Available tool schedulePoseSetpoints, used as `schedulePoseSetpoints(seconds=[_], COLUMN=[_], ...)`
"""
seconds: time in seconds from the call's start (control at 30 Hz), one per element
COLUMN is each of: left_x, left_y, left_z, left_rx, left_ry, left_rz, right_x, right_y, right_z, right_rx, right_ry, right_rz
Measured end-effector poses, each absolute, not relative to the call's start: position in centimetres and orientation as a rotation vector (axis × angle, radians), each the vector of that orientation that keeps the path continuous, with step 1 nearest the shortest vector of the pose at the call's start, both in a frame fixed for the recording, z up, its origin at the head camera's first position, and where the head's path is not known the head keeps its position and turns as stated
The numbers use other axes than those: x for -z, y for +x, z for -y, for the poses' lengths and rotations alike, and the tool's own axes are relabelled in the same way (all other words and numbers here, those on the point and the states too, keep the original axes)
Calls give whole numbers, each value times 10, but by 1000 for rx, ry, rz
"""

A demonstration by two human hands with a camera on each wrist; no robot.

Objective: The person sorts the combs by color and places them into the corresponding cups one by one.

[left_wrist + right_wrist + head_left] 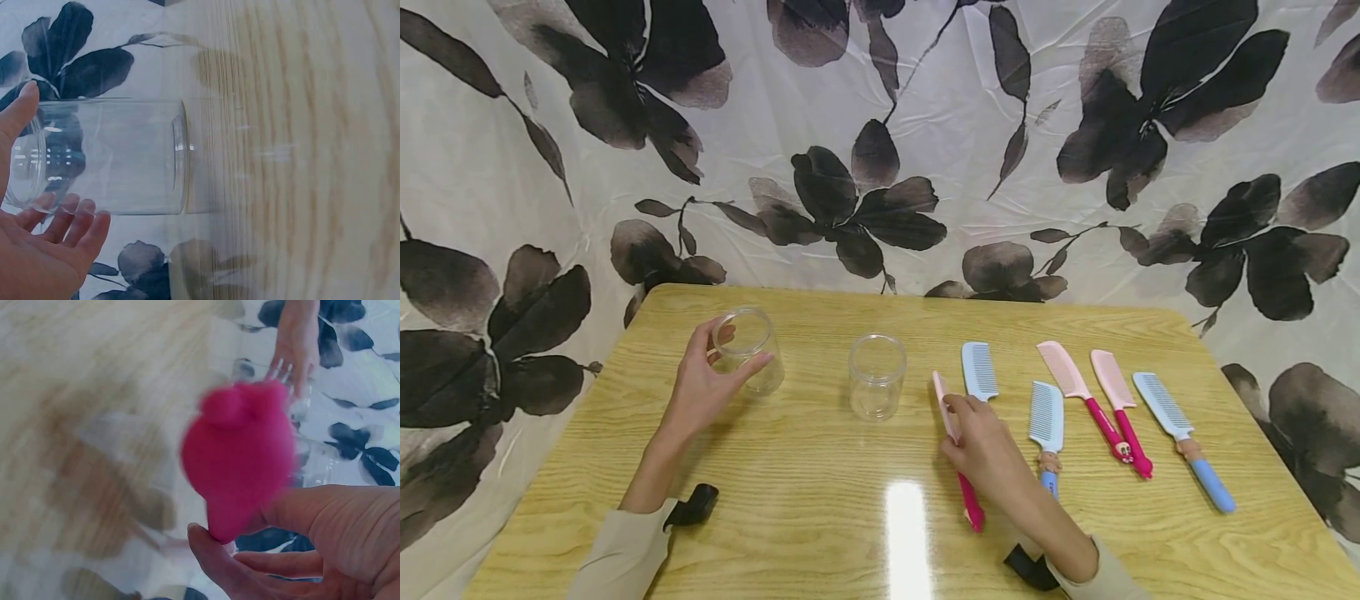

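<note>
On the left, my left hand [703, 387] is wrapped around a clear glass cup [767, 379], thumb in front and fingers behind. In the left wrist view, those fingers show against the wall of the glass cup [125, 156] near its rim. My right hand [988, 442] pinches a pink comb [970, 504] between thumb and fingers, its blade tilted edge-on. The right wrist view shows the comb's deep-pink handle end [244, 456], blurred and close. Between the hands stands a second clear glass cup [877, 383]. A blue comb [978, 367] lies just behind my right hand.
To the right lie a blue comb [1047, 417], partly hidden by my forearm, two pink combs [1063, 371] side by side, and another blue comb [1165, 404]. A floral cloth [880, 150] hangs behind the wooden table [805, 500].
</note>
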State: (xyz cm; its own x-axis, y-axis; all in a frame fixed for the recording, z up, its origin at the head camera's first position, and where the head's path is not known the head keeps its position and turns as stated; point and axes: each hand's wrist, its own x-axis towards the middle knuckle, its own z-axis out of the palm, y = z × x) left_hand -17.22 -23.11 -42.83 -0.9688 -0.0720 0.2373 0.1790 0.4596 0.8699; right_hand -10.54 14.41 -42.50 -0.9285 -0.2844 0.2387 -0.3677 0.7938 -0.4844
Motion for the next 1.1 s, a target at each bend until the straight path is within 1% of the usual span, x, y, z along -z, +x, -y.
schedulePoseSetpoints(seconds=[0.2, 0.7, 1.1], left_x=[428, 431, 426], left_y=[-171, -171, -171], left_z=[233, 233, 230], left_rx=[1509, 1529, 1554], left_ry=[-89, -99, -100], left_rz=[2492, 2478, 2461], right_x=[419, 408, 384], right_y=[-108, -109, -114], right_z=[-147, -155, -150], right_rx=[-934, -987, -1053], right_ry=[456, 425, 479], right_rz=[2865, 2701, 2597])
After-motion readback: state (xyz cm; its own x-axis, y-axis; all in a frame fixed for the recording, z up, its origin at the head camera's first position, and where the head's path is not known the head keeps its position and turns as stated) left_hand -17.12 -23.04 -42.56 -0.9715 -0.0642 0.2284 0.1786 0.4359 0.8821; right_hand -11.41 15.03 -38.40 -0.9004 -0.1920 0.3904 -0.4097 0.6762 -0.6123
